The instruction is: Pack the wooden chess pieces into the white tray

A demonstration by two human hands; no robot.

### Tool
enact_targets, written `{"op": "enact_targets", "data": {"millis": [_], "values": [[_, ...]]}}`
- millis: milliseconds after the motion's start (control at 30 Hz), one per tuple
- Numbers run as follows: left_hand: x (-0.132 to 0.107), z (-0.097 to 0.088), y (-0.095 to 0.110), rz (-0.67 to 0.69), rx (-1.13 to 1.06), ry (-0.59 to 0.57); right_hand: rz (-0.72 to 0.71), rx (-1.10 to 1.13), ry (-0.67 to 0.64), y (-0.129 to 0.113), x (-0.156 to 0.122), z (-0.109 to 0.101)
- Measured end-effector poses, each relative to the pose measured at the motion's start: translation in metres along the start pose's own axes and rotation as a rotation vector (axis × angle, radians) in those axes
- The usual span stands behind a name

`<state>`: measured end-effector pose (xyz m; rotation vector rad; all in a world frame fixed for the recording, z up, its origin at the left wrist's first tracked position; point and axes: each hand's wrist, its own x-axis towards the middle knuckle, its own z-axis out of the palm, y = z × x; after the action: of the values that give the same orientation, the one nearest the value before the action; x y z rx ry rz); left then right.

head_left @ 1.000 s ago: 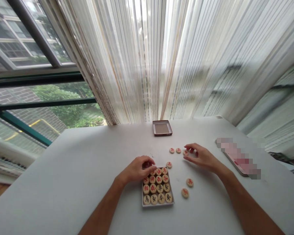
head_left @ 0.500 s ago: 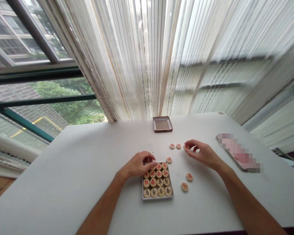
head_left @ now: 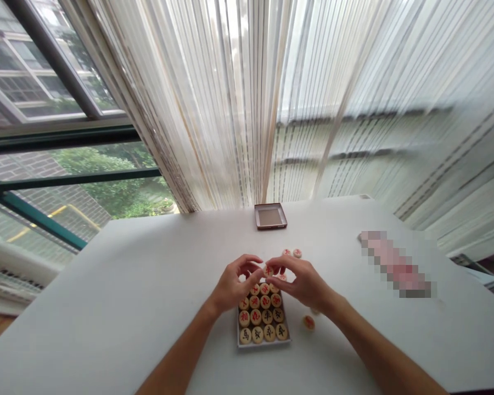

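Note:
A small white box (head_left: 239, 343) on the white table (head_left: 127, 285) holds several round wooden chess pieces with red and black characters. Both hands meet just above the box's far edge. My right hand (head_left: 302, 283) pinches a red-marked chess piece (head_left: 268, 270) between thumb and fingertips. My left hand (head_left: 233, 284) is curled beside it, its fingertips touching or nearly touching the same piece. Two loose pieces (head_left: 292, 253) lie beyond the hands, and another loose piece (head_left: 308, 322) lies right of the box under my right wrist.
A brown square lid or tray (head_left: 270, 216) sits at the table's far edge by the striped curtains (head_left: 271, 99). A blurred-out flat object (head_left: 395, 264) lies to the right. A window (head_left: 66, 164) is on the left.
My right hand picked up a piece from the loose row and carried it left to the box's far edge. My left hand lifted slightly to meet it. The camera view shifted a little.

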<state>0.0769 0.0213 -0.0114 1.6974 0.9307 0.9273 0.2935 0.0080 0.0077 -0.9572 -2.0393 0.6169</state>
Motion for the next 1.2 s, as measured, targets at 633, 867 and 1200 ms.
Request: {"op": "enact_targets", "data": {"millis": [633, 867, 1200], "values": [[-0.001, 0.001, 0.003, 0.029, -0.045, -0.069, -0.027, 0.074, 0.086, 0.011, -0.021, 0.016], [-0.002, 0.000, 0.005, 0.032, -0.050, -0.070, -0.004, 0.120, 0.076, 0.008, -0.023, 0.013], [-0.001, -0.003, 0.005, 0.024, -0.013, -0.051, 0.021, 0.164, 0.060, 0.003, -0.022, 0.009]]}}
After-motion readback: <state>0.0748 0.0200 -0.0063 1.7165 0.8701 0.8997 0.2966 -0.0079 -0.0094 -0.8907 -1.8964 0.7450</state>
